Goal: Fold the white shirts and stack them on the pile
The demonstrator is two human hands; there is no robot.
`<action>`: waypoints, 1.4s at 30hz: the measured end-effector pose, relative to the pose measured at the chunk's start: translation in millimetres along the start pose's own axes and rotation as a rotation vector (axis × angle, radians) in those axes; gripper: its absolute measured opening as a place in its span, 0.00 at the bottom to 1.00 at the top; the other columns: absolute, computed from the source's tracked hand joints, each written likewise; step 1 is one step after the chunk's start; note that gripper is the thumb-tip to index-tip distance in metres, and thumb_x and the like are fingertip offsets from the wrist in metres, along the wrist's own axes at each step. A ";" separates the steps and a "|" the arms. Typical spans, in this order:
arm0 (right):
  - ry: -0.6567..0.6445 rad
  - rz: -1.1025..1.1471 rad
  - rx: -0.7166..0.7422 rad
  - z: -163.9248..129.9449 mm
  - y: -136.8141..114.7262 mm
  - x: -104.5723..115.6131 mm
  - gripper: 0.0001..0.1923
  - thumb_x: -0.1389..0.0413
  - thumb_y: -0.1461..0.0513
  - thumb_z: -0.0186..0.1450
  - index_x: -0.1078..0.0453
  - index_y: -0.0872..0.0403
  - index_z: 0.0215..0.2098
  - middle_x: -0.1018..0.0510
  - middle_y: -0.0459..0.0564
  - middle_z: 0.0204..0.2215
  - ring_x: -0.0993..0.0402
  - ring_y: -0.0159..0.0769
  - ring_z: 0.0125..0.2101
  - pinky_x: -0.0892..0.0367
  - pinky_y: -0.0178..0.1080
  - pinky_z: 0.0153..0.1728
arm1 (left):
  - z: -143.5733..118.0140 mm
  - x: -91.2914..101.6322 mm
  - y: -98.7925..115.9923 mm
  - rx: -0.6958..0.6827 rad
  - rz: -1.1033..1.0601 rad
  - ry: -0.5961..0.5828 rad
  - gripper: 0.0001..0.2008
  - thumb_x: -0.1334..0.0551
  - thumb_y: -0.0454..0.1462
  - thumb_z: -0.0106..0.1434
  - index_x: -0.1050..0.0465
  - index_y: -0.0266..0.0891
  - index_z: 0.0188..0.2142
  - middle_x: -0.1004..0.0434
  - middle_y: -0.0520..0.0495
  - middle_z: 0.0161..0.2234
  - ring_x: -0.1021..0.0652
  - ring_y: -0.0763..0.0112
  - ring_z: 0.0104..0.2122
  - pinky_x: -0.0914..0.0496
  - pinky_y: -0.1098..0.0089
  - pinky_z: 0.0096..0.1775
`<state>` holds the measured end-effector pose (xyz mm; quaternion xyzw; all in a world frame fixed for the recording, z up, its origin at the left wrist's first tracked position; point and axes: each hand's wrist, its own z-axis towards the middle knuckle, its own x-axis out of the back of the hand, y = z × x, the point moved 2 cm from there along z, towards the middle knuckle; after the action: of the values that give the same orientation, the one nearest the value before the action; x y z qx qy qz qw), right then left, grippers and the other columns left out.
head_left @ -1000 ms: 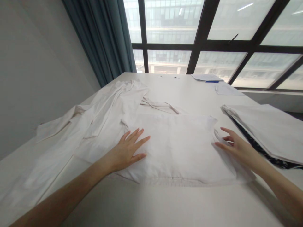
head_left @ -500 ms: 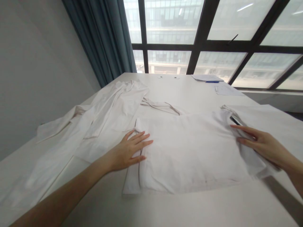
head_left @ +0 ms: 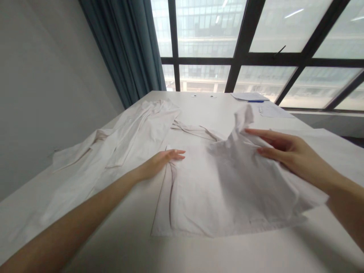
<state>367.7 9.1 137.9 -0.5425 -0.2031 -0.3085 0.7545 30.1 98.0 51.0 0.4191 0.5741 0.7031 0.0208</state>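
A white garment (head_left: 199,197) with thin straps (head_left: 196,131) at its far edge lies in front of me, its near hem towards me. My right hand (head_left: 281,148) grips its right part between thumb and fingers and holds that part raised and folded over towards the left, shading the cloth below. At the garment's upper left corner is my left hand (head_left: 167,157), turned on its side with its fingers drawn together at the cloth, which puckers just beneath them. The lower fingers of that hand are hidden.
Another white long-sleeved garment (head_left: 142,125) is spread along the left of the white table (head_left: 204,110). White cloth (head_left: 321,148) lies at the right. Papers (head_left: 250,96) and a blue pen (head_left: 256,101) are at the far edge, before the window. A blue curtain (head_left: 127,45) hangs behind.
My right hand has lifted the garment's right part and brought it up and leftward. My left hand, flat with spread fingers before, has turned and closed near the upper left corner.
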 end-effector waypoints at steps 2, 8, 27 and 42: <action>-0.148 0.174 -0.026 8.1 -27.0 -28.1 0.23 0.41 0.58 0.59 0.26 0.45 0.54 0.18 0.46 0.38 0.26 0.36 0.27 0.31 0.39 0.26 | 14.5 9.5 -3.1 0.097 -0.193 -0.026 0.41 0.60 0.64 0.63 0.34 0.40 0.60 0.23 0.39 0.51 0.27 0.53 0.55 0.44 0.55 0.58; -0.376 0.331 0.094 11.9 -67.5 -132.8 0.29 0.49 0.71 0.59 0.31 0.52 0.58 0.21 0.47 0.47 0.28 0.33 0.31 0.32 0.38 0.34 | 41.5 30.5 -6.7 0.155 -0.611 -0.025 0.49 0.56 0.71 0.54 0.28 0.34 0.52 0.20 0.33 0.44 0.22 0.49 0.46 0.33 0.55 0.49; -0.826 -0.087 0.665 -68.3 -44.9 -135.6 0.30 0.50 0.48 0.69 0.43 0.52 0.65 0.35 0.53 0.63 0.45 0.43 0.63 0.53 0.49 0.64 | 54.7 27.0 -55.2 0.137 -0.129 0.302 0.30 0.35 0.57 0.50 0.26 0.33 0.40 0.20 0.41 0.38 0.22 0.57 0.38 0.29 0.63 0.41; -0.436 -0.306 0.902 -89.7 3.4 -91.3 0.19 0.57 0.63 0.73 0.33 0.57 0.58 0.26 0.51 0.55 0.34 0.37 0.58 0.39 0.42 0.60 | 54.5 21.1 -60.0 0.109 0.075 0.299 0.33 0.41 0.57 0.58 0.26 0.30 0.48 0.21 0.35 0.45 0.22 0.53 0.44 0.30 0.61 0.45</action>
<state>301.2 -52.5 47.5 -0.1793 -0.5452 -0.1770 0.7995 22.7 172.2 12.8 0.3316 0.5920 0.7257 -0.1139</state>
